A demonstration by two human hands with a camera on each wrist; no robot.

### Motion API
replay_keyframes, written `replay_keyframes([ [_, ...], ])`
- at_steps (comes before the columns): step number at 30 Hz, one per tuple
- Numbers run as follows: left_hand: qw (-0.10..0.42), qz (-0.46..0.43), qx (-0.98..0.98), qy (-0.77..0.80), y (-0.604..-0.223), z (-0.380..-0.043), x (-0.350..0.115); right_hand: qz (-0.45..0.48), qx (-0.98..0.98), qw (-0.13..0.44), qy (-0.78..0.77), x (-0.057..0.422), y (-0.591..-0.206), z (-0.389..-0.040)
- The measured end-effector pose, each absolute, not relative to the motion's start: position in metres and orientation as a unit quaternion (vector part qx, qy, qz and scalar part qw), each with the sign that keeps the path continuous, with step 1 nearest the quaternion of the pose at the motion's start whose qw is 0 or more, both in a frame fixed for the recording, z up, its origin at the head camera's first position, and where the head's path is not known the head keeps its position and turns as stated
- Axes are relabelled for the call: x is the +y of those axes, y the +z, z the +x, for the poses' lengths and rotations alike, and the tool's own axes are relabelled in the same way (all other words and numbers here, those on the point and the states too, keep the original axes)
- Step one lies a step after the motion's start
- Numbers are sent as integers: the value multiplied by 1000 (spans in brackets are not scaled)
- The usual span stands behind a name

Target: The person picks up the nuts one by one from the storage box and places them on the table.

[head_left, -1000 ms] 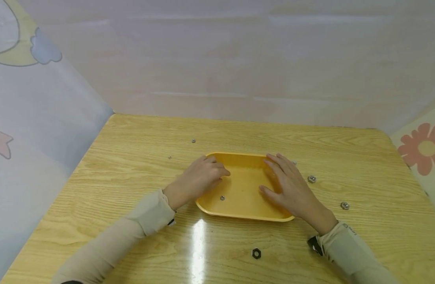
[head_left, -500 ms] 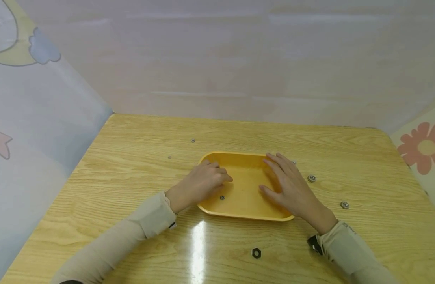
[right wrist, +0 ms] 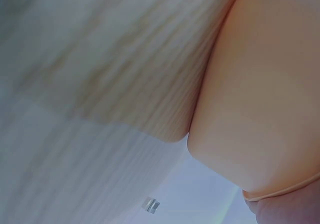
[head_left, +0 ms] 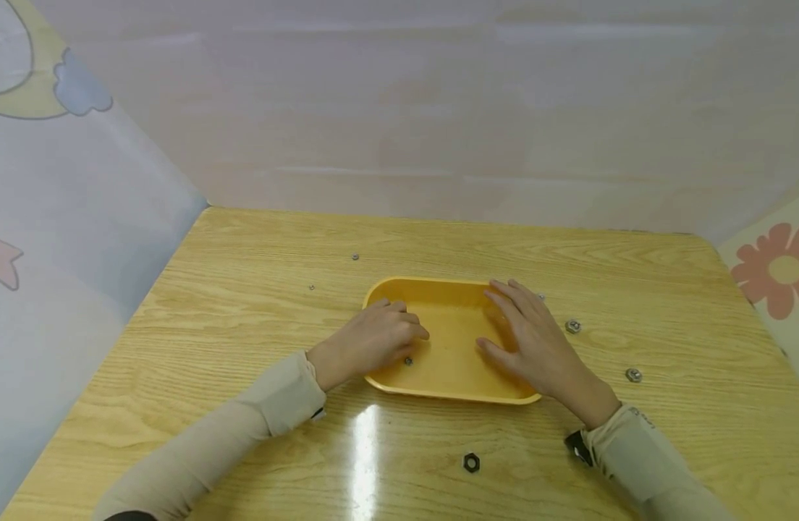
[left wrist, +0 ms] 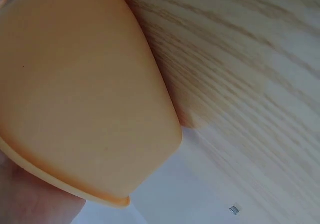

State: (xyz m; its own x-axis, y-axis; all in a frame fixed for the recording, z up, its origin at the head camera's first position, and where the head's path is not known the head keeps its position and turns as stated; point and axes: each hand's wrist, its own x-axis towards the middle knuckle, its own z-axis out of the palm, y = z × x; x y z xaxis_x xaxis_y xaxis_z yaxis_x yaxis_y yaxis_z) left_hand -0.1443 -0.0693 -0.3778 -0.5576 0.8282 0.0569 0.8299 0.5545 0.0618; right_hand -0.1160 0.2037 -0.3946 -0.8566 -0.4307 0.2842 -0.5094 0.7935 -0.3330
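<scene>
A yellow plastic tray (head_left: 451, 398) with rounded corners stands mid-table in the head view. One small metal nut (head_left: 409, 360) lies inside it, near the left front. My left hand (head_left: 376, 336) reaches over the left rim with bent fingers inside the tray, close by that nut; its fingertips are hidden beneath the hand. Across the right rim lies my right hand (head_left: 536, 347), fingers spread and relaxed and the thumb apart, all over the tray's inside. Both wrist views show mostly the tray's outer wall (left wrist: 95, 99), with part of the hand at the rim.
Several hex nuts lie loose on the wooden table (head_left: 243, 325): a dark nut (head_left: 471, 462) in front, two larger nuts (head_left: 572, 326) to the right, small nuts (head_left: 355, 257) behind and to the left. Hanging printed cloth (head_left: 399, 108) encloses the table's back and sides.
My left hand has shifted slightly right and toward the front, deeper over the tray and closer to the nut in it. The right hand has stayed in place.
</scene>
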Motion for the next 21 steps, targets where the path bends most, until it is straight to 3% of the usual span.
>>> replay_keyframes([
  [21, -35, -477, -877, -42, -377, -145, -70, 244, -944, 87, 204, 204, -394, -116],
])
